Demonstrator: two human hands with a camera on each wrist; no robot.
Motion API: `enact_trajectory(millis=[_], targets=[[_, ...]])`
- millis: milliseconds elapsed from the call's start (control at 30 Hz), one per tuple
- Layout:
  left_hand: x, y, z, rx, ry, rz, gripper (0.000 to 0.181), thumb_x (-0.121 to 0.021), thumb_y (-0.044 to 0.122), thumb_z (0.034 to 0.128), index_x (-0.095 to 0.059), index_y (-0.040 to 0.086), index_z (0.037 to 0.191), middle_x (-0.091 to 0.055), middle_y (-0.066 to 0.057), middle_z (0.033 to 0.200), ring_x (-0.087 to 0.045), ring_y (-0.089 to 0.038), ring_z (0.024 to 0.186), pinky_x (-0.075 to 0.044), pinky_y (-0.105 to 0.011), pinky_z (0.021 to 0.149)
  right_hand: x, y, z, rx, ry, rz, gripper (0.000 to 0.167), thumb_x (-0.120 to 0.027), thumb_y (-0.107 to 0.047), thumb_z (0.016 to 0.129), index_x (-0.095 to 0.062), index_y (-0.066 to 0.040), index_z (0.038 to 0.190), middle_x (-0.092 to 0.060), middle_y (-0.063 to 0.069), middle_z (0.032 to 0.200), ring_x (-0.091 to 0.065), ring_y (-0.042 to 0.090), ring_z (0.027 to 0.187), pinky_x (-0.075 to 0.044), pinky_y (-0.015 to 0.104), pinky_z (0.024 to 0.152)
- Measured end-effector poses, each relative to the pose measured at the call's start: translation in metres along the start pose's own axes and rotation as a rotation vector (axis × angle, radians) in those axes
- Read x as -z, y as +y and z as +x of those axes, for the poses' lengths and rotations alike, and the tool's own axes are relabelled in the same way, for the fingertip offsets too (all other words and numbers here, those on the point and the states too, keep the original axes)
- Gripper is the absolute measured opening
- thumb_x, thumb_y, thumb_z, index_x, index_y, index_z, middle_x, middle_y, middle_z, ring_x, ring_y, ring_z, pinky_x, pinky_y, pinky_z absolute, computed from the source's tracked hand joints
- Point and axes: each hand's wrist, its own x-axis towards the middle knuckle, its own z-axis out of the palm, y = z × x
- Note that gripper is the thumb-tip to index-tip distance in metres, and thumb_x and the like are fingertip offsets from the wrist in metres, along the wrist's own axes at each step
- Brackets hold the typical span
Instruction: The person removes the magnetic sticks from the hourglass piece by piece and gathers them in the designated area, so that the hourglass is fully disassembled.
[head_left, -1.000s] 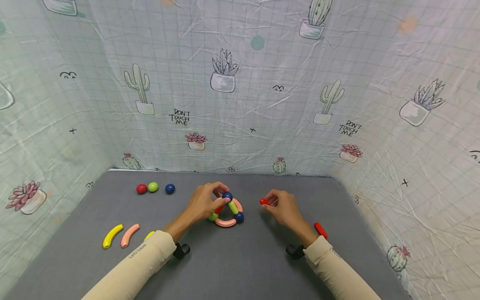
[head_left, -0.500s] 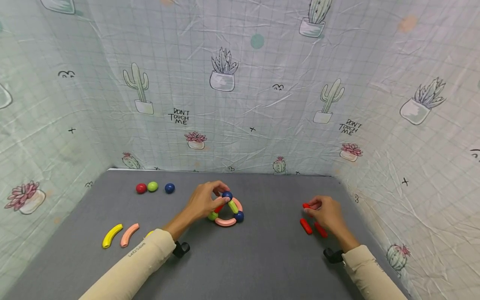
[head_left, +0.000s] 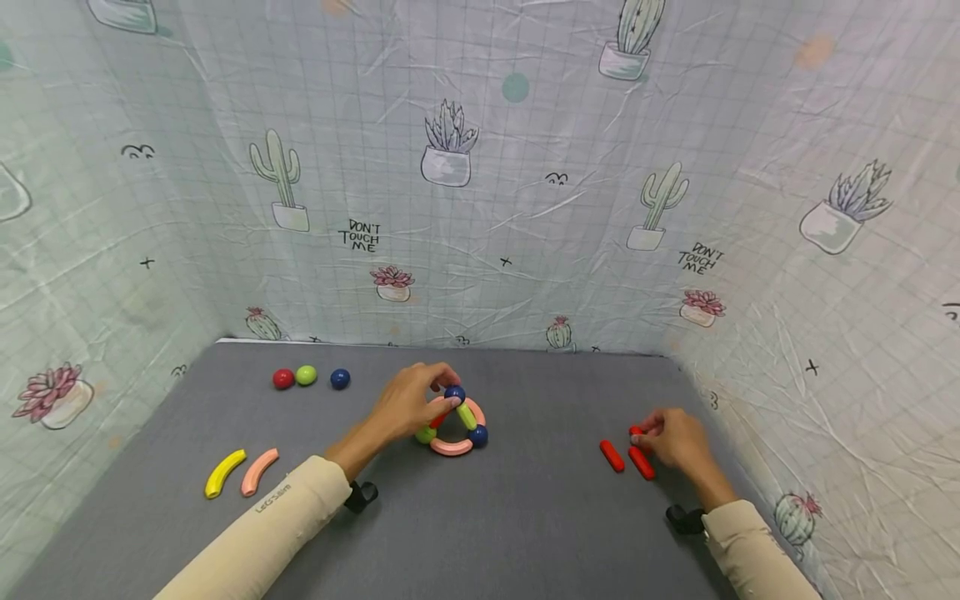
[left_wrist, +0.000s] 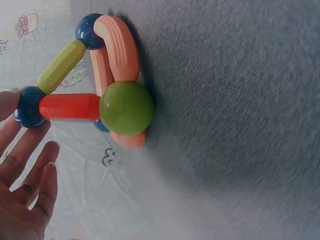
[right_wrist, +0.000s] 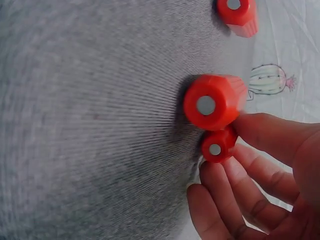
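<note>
One red rod (right_wrist: 219,146) is pinched by the right hand (head_left: 675,440), one blue ball (left_wrist: 30,106) by the left hand (head_left: 407,398).

Red rod (right_wrist: 225,97) looks plastic, ridged, with metallic end disc (right_wrist: 205,105). Green ball (left_wrist: 126,108) smooth, glossy. Grey tabletop (head_left: 525,517) matt, ribbed, cloth-like; backdrop (head_left: 480,225) creased.

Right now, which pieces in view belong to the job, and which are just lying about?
Apparently in use:
Ball-and-stick frame, its top blue ball pinched by the left hand
Red stick pinched by the right hand

Lying about, perhaps spares:
Two other red sticks
Red ball, green ball, lone blue ball
Yellow curved stick, pink curved stick
</note>
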Motion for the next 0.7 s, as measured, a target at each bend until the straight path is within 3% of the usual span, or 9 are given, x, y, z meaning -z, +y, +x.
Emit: enact_trajectory(millis=[167,367,500,700], targets=[[0.005,0.003,0.003,-0.026,-0.063,0.056,0.027,-0.082,0.027,0.0948,-0.074,0.020,0.120,-0.073,0.000,0.114,-0.066,-0.025,0.111,-0.055,-0.044,0.091,0.000,-0.011,-0.003,0.049,0.083,-0.021,0.027,-0.086,-0.025,0.088,-0.078,-0.005,0.103,-0.078,0.009,0.092,-0.070,0.025,0.081,-0.052,0.040,0.069],[0.008,0.006,0.006,-0.067,-0.124,0.146,0.037,-0.084,0.017,0.0917,-0.074,0.022,0.127,-0.073,-0.001,0.122,-0.061,-0.024,0.117,-0.054,-0.046,0.091,-0.011,-0.056,-0.006,0.236,0.231,0.052,0.026,-0.087,-0.021,0.090,-0.078,-0.007,0.110,-0.079,0.009,0.097,-0.075,0.026,0.084,-0.058,0.045,0.075],[0.007,0.007,0.008,-0.092,-0.129,0.208,0.038,-0.085,0.016,0.0904,-0.074,0.023,0.126,-0.069,-0.002,0.122,-0.059,-0.024,0.114,-0.054,-0.045,0.087,-0.025,-0.096,-0.003,0.326,0.211,0.184,0.027,-0.089,-0.018,0.087,-0.079,-0.011,0.112,-0.080,0.006,0.096,-0.075,0.018,0.082,-0.061,0.041,0.076],[0.003,0.008,0.010,-0.097,-0.120,0.231,0.035,-0.087,0.016,0.0894,-0.075,0.024,0.121,-0.067,-0.003,0.119,-0.057,-0.022,0.108,-0.053,-0.043,0.084,-0.052,-0.153,-0.002,0.393,0.091,0.326,0.033,-0.090,-0.020,0.087,-0.077,-0.018,0.117,-0.079,0.001,0.097,-0.072,0.010,0.082,-0.060,0.032,0.076]])
